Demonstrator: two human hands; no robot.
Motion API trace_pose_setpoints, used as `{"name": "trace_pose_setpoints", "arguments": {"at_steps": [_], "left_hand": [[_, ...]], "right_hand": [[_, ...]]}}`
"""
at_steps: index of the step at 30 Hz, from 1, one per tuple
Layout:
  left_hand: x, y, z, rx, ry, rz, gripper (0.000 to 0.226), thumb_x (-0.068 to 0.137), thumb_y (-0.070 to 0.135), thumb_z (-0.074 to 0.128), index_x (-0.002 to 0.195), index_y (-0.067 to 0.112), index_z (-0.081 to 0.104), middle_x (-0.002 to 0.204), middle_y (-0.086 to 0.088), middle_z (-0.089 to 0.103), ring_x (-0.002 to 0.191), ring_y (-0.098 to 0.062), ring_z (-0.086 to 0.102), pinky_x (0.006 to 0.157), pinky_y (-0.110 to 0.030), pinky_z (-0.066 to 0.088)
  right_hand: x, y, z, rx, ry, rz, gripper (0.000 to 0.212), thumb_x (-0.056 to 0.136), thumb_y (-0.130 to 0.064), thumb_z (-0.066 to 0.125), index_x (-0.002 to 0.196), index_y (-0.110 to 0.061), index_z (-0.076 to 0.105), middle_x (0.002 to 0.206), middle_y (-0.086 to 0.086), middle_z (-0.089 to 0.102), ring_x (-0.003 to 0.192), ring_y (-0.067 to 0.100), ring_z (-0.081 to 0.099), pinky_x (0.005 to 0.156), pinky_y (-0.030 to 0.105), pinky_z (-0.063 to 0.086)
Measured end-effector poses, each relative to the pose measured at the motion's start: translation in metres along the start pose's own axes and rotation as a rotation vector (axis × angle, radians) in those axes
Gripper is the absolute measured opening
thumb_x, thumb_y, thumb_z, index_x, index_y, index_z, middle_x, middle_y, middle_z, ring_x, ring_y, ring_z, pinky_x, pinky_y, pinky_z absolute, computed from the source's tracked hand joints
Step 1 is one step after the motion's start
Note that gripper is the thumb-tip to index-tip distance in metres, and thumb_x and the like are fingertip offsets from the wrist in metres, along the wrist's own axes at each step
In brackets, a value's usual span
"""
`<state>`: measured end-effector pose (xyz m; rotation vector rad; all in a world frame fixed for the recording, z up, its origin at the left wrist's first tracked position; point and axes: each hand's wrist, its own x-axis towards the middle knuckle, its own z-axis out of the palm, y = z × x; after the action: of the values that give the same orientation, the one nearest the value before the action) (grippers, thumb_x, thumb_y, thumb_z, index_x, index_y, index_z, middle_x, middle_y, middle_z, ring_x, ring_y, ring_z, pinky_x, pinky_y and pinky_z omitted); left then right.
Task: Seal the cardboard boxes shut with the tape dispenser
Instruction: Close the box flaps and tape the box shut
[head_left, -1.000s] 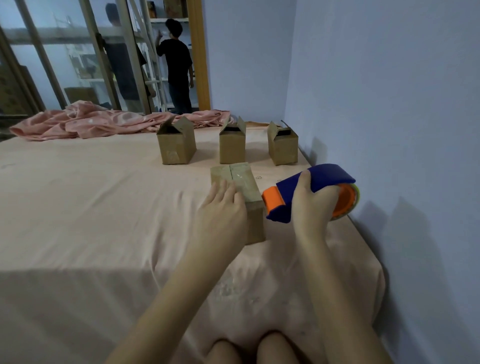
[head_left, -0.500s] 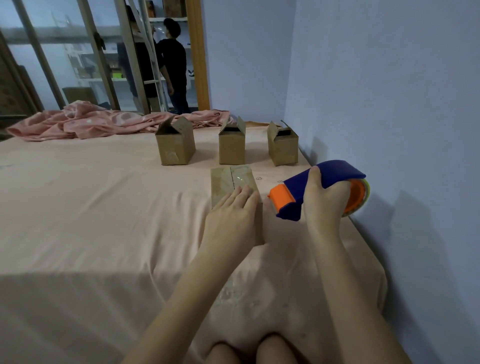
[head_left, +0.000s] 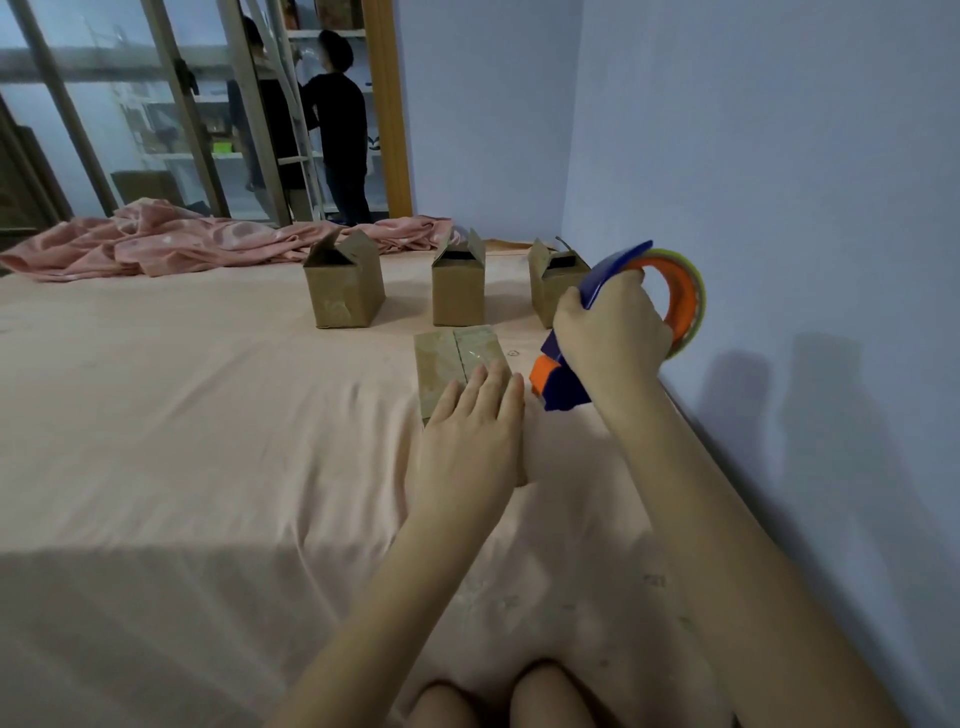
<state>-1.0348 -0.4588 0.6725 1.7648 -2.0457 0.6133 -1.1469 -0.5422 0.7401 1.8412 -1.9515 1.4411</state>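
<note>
A closed cardboard box (head_left: 453, 358) lies on the pink sheet in front of me, glossy tape across its top. My left hand (head_left: 470, 434) lies flat on its near half with straight fingers. Just right of the box, my right hand (head_left: 610, 332) grips a blue and orange tape dispenser (head_left: 563, 387), lifted and tilted with its orange nose pointing down; its tape roll (head_left: 688, 304) is up by the wall. Three more boxes stand behind in a row with flaps up: left (head_left: 344, 288), middle (head_left: 459, 286), right (head_left: 549, 283), the last partly hidden by my hand.
The bed sheet (head_left: 182, 441) stretches wide to the left. A crumpled pink blanket (head_left: 171, 247) lies along the far edge. The lilac wall (head_left: 779, 208) runs close on the right. Two people (head_left: 337, 130) stand by shelves beyond a glass partition. My knees (head_left: 498, 696) show at the bottom.
My right hand has raised the dispenser and tipped it nose-down, the roll swinging up toward the wall. My left hand has slid back toward me along the box top.
</note>
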Motion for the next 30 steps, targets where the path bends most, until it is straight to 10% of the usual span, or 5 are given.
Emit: {"name": "trace_pose_setpoints", "arguments": {"at_steps": [7,17,24,30], "left_hand": [[0.001,0.000,0.003,-0.042,0.023,-0.031,0.048,0.086,0.015,0.067,0.131,0.005,0.054,0.137,-0.015,0.052,0.128,-0.029,0.048,0.105,-0.042,0.039],[0.006,-0.004,0.008,-0.010,-0.042,0.049,0.063,0.093,0.026,0.052,0.147,0.023,0.021,0.156,-0.010,0.022,0.144,-0.025,0.019,0.115,-0.038,0.016],[0.011,-0.003,0.002,0.004,-0.092,0.058,0.052,0.086,0.029,0.063,0.131,0.022,0.040,0.154,-0.013,0.024,0.143,-0.027,0.022,0.113,-0.037,0.019],[0.011,0.001,0.000,-0.029,-0.038,0.037,0.038,0.094,0.022,0.047,0.131,0.022,0.043,0.149,-0.013,0.036,0.140,-0.028,0.029,0.111,-0.038,0.025]], "right_hand": [[-0.008,0.082,0.015,-0.120,-0.207,0.122,0.027,0.090,-0.027,0.050,0.098,-0.001,0.046,0.069,0.004,0.053,0.069,0.030,0.058,0.057,0.030,0.036],[0.016,0.077,0.002,0.093,-0.005,-0.210,0.022,0.087,-0.033,0.054,0.077,-0.015,0.047,0.055,-0.010,0.045,0.049,0.008,0.044,0.047,0.022,0.027],[0.014,0.079,0.034,-0.111,-0.024,-0.508,0.030,0.080,-0.033,0.064,0.077,-0.004,0.058,0.078,0.015,0.059,0.069,0.032,0.056,0.058,0.028,0.037],[0.006,0.117,0.050,0.086,-0.388,-0.427,0.030,0.075,-0.021,0.069,0.104,-0.021,0.061,0.099,0.010,0.062,0.089,0.030,0.059,0.073,0.030,0.046]]}}
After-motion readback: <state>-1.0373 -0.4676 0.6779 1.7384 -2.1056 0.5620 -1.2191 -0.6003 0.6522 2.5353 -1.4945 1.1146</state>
